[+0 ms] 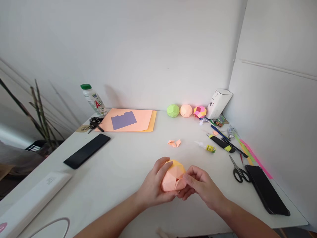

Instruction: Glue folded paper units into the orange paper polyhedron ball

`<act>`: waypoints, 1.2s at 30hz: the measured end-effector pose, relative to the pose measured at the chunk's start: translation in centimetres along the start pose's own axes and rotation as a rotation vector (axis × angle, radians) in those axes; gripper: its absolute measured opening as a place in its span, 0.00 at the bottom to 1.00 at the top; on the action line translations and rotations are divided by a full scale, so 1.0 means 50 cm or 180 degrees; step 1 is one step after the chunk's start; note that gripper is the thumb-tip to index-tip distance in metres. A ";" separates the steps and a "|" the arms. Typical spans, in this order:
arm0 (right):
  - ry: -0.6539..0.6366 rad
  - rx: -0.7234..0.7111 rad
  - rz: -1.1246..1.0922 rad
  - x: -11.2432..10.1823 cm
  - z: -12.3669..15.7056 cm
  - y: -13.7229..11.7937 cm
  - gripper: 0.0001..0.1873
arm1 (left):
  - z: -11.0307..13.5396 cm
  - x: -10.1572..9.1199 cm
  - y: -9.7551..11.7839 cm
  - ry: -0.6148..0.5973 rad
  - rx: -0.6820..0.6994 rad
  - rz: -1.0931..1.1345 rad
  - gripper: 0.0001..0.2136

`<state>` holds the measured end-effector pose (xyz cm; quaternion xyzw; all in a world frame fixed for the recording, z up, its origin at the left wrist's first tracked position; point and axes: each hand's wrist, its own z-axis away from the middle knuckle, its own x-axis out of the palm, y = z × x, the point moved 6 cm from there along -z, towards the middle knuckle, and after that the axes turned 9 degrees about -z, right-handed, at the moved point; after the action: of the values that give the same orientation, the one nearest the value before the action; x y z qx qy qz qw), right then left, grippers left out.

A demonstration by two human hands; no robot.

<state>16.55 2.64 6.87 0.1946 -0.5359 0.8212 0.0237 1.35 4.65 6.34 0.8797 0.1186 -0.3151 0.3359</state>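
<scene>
A faceted paper ball (170,180), peach with a yellow-orange patch on top, is held above the white table near its front edge. My left hand (155,183) wraps around the ball's left side, fingers over the top and thumb underneath. With thumb and fingertips, my right hand (198,183) pinches a peach flap at the ball's lower right, beside a small dark gap between the panels. Behind the ball lie a few small folded peach paper pieces (174,143). A small glue bottle with a yellow label (206,146) lies to their right.
Three finished-looking paper balls (186,110) line the wall. Scissors (239,170), a black phone-like slab (267,190), a cutter (220,142) and pens are on the right. Left are paper sheets (143,120), a bottle (94,100), a dark slab (87,151) and a white box (34,201).
</scene>
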 end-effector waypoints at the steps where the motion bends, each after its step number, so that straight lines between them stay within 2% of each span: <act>1: -0.0013 0.0035 -0.0009 0.000 0.000 0.001 0.17 | 0.000 0.000 0.000 -0.0014 0.0014 -0.0027 0.33; 4: -0.0059 0.0065 -0.0055 0.001 0.000 0.003 0.16 | -0.002 -0.003 0.000 -0.0020 0.0045 -0.0074 0.34; 14: -0.0175 -0.0289 0.0052 0.008 0.007 -0.011 0.13 | -0.004 -0.006 -0.005 0.0081 -0.0009 0.0048 0.33; 24: -0.0127 -0.0032 0.0134 0.005 0.006 -0.007 0.16 | -0.007 -0.007 0.002 0.0085 0.0083 -0.0099 0.35; 36: -0.0256 0.0128 0.0101 -0.005 -0.001 0.004 0.15 | -0.003 -0.002 0.001 0.0030 0.0111 -0.0238 0.36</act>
<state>16.73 2.66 6.56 0.2193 -0.5229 0.8236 -0.0148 1.34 4.71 6.52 0.8819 0.1475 -0.3252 0.3079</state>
